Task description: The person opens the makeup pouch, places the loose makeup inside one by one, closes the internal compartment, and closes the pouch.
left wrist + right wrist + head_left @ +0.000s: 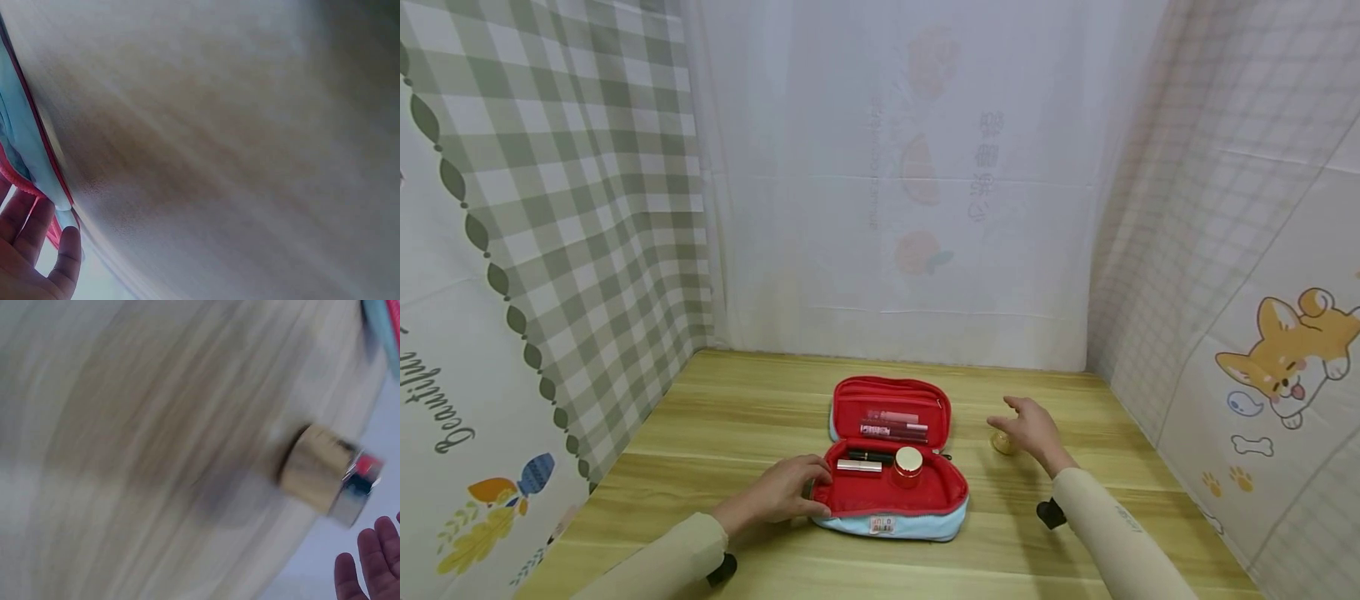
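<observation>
A light-blue cosmetic bag [925, 525] with red lining lies unzipped on the table, its lid folded back. My left hand [784, 490] grips its left end, fingers at the rim and thumb lower at the front corner; the left wrist view shows that hand [37, 244] at the bag's blue side [28, 134]. Inside the bag are a red jar with a pale gold lid [908, 460], a silver tube [859, 467] and a black tube [871, 456]. My right hand [1033, 432] hovers over a gold jar [1002, 443], fingers spread. Apart from these fingers [373, 562], the jar [319, 469] stands on the table.
Lip-gloss-like tubes [893, 429] sit in the bag lid's pocket. The wooden table [737, 417] is bounded by a white curtain [820, 250] behind, a checked cloth [647, 208] on the left and a dog-print cloth [1210, 292] on the right.
</observation>
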`<state>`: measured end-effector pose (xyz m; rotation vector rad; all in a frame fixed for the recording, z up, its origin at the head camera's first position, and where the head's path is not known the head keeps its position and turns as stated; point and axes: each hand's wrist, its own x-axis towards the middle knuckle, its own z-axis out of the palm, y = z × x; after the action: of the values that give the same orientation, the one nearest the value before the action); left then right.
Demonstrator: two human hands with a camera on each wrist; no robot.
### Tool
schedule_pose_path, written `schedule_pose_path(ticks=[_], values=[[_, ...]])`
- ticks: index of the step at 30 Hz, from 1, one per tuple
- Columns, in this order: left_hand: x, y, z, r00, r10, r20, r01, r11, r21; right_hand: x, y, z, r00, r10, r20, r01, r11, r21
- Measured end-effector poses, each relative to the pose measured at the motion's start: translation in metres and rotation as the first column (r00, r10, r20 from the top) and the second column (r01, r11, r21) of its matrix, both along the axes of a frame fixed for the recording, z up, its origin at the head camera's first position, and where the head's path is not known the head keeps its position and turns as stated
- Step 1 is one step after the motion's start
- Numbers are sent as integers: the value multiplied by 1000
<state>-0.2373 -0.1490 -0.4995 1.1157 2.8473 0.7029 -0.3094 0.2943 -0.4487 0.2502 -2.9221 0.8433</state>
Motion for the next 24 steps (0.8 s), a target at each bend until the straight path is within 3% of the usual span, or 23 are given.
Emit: schedule_pose_path(ticks=[7, 24], values=[[0, 0, 0, 1000, -2, -2, 2, 1000, 9, 5, 17, -7, 996, -24, 84, 25, 1000, -2], [1, 1, 1, 1000, 2, 9, -2, 1000, 4, 0, 18, -25, 1000, 22, -9, -21, 999, 42]])
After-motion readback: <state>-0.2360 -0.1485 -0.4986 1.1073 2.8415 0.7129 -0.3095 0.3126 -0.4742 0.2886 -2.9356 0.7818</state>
